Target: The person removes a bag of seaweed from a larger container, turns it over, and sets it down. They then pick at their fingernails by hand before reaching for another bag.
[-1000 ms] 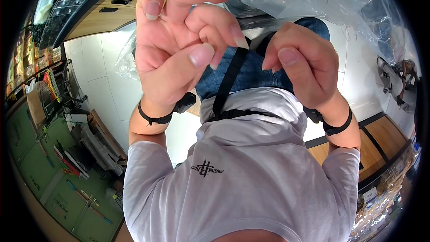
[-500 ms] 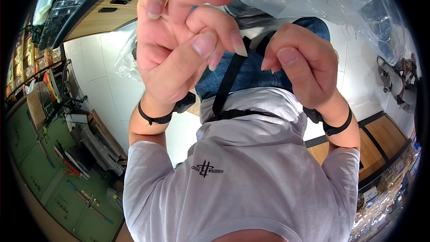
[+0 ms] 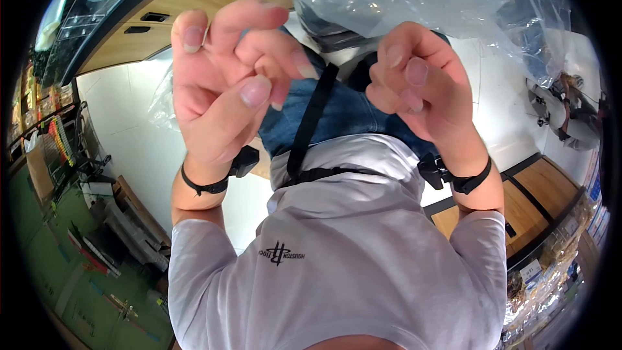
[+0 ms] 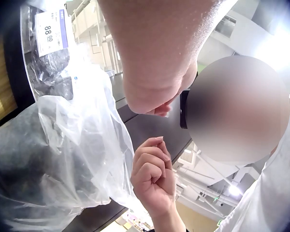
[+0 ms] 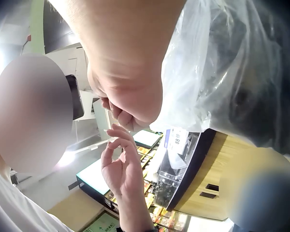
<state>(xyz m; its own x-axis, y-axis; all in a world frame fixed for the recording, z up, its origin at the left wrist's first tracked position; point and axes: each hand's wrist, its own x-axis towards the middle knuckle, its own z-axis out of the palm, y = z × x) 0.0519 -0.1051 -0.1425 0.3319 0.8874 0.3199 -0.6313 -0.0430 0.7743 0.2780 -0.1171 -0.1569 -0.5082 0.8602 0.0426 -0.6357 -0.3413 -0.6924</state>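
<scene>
In the head view my left hand (image 3: 223,84) is raised on the left, palm towards the camera, its fingers bent and spread unevenly, with the thumb tip near the fingers. Nothing can be made out in it. To its right is my right hand (image 3: 427,84), fingers curled in and thumb bent beside them, no object visible in it. A space separates the two hands. The left wrist view shows the right hand (image 4: 154,179) with folded fingers; the right wrist view shows the left hand (image 5: 123,166) with bent fingers.
Clear plastic sheeting (image 3: 389,0) spreads beyond the hands. A wooden cabinet (image 3: 188,6) stands at upper left, a wooden unit (image 3: 544,188) at right. A black strap (image 3: 311,116) lies over the jeans (image 3: 350,104). One blurred person (image 5: 261,188) is at lower right in the right wrist view.
The head view has shifted, so hands and body sit further left. The right hand has turned slightly, its curled fingers now more visible. The left thumb moved towards the fingers, then slightly away.
</scene>
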